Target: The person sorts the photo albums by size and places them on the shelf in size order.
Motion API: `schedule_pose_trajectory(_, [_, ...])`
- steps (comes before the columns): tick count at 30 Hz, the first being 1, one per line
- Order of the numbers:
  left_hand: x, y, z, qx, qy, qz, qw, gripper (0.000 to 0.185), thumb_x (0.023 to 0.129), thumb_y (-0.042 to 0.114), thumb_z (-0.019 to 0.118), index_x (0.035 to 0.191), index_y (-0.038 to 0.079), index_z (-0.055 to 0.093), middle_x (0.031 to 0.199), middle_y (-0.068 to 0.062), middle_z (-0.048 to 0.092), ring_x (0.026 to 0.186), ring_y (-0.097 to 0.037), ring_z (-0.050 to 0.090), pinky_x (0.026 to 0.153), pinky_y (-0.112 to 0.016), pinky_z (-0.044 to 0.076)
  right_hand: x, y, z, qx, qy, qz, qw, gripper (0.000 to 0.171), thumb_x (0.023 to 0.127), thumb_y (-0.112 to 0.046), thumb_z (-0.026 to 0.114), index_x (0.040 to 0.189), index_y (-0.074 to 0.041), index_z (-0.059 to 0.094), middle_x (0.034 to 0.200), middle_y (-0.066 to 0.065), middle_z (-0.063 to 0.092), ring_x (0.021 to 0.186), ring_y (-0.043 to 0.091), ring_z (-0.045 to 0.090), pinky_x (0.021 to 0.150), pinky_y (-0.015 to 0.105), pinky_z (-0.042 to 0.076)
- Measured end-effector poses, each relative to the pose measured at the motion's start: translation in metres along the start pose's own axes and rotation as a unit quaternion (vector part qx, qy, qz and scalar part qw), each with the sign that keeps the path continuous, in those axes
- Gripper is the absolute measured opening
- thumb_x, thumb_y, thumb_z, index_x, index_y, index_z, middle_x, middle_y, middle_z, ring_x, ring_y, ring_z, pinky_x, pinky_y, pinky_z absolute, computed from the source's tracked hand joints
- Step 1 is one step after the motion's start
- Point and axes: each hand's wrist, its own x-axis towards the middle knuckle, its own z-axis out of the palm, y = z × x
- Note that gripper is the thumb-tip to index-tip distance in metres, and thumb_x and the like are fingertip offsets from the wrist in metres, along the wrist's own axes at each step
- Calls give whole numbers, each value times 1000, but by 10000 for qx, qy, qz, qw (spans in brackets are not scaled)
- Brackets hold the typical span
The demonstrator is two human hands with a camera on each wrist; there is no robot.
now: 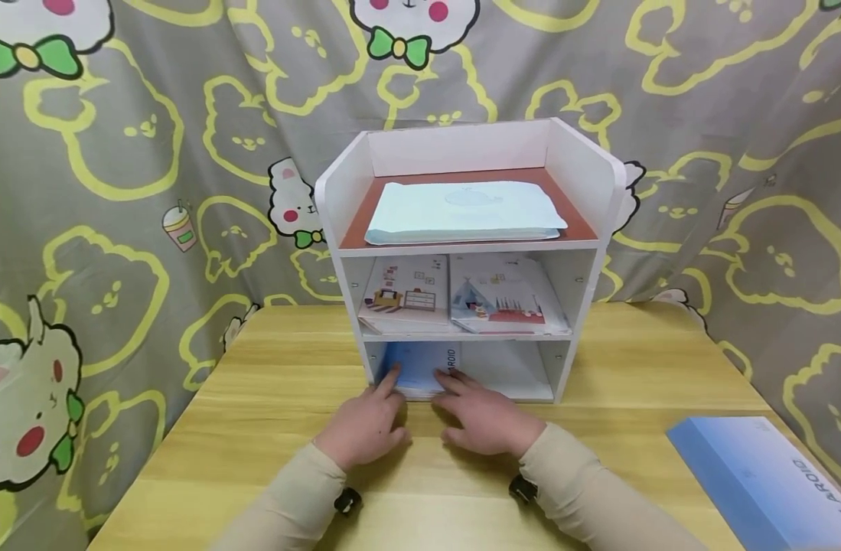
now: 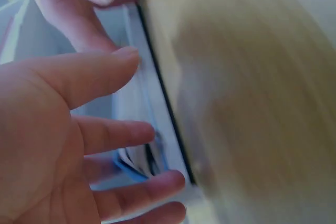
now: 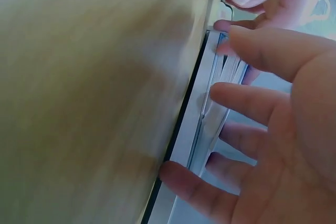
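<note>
A blue-and-white book [image 1: 420, 363], its lettering partly hidden, lies on the bottom shelf of a small white shelf unit [image 1: 565, 352]. My left hand [image 1: 368, 425] is at its left front corner, fingers spread and fairly straight. At the book's right part, my right hand [image 1: 485, 413] reaches in with extended fingertips over the front edge. Layered page edges [image 2: 137, 161] show past the left fingers in the left wrist view. From the right wrist view, the right fingers [image 3: 247, 100] lie along the shelf's front lip, thumb apart.
Two illustrated books, one pink-toned [image 1: 406, 295] and one with a tent [image 1: 506, 295], fill the middle shelf. A pale blue packet [image 1: 464, 210] lies on top. Another blue-and-white book [image 1: 771, 482] rests on the wooden table [image 1: 282, 383] at right. A patterned curtain [image 1: 206, 153] hangs behind.
</note>
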Motion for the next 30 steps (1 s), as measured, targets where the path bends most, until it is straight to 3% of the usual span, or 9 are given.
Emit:
schedule_pose_trajectory(5, [2, 15, -3, 158, 120, 27, 9998, 39, 90, 43, 73, 107, 9, 69, 147, -24, 48, 106, -38, 66, 77, -46, 59, -8, 2, 0, 242, 98, 176, 9995, 58, 95, -37, 69, 145, -11, 56, 163, 16, 28, 148, 41, 27, 116, 55, 29])
schedule_pose_trajectory(8, [3, 24, -7, 124, 25, 30, 9999, 44, 91, 45, 71, 117, 10, 70, 145, -20, 52, 114, -36, 64, 86, -46, 57, -21, 5, -6, 352, 246, 393, 9983, 58, 95, -39, 69, 146, -15, 56, 163, 14, 30, 146, 41, 31, 113, 59, 33])
schedule_pose_trajectory(12, [6, 35, -12, -75, -178, 175, 9997, 51, 95, 48, 66, 129, 12, 67, 144, -14, 56, 126, -32, 58, 98, -47, 52, -55, 13, -24, 246, 522, 452, 9973, 56, 93, -37, 72, 142, -14, 59, 159, 17, 36, 140, 42, 41, 109, 62, 36])
schedule_pose_trajectory(17, [14, 44, -13, -219, -328, 218, 9990, 53, 97, 52, 62, 135, 15, 65, 138, -4, 61, 123, -24, 60, 100, -43, 51, -111, 34, -53, 31, 759, 650, 9950, 51, 92, -35, 74, 135, -10, 64, 148, 20, 50, 128, 43, 52, 101, 62, 45])
schedule_pose_trajectory(21, [17, 47, -10, -384, -519, 174, 9978, 55, 97, 54, 60, 137, 16, 63, 140, -4, 60, 124, -25, 60, 102, -43, 50, -158, 62, -73, -48, 896, 1262, 9879, 55, 92, -40, 74, 136, -9, 62, 139, 21, 57, 121, 44, 57, 95, 64, 47])
schedule_pose_trajectory(23, [17, 48, -9, -491, -586, 160, 9969, 55, 97, 54, 60, 138, 16, 62, 142, -6, 58, 124, -27, 60, 102, -44, 49, -182, 82, -82, -11, 740, 1775, 9813, 63, 93, -44, 72, 141, -6, 57, 137, 25, 56, 119, 47, 57, 90, 64, 49])
schedule_pose_trajectory(27, [16, 46, -7, -576, -644, 124, 9962, 55, 97, 54, 61, 137, 17, 62, 142, -7, 59, 120, -28, 62, 98, -45, 52, -233, 134, -88, 58, 170, 2860, 9581, 82, 96, -50, 66, 146, 10, 40, 132, 42, 46, 115, 60, 47, 80, 66, 47])
schedule_pose_trajectory(30, [15, 43, -6, -562, -710, 184, 9957, 53, 96, 54, 61, 135, 18, 64, 136, -4, 62, 115, -24, 64, 95, -42, 53, -269, 168, -81, -77, 221, 3287, 9442, 87, 93, -47, 70, 134, 23, 37, 123, 52, 42, 107, 69, 42, 78, 71, 44])
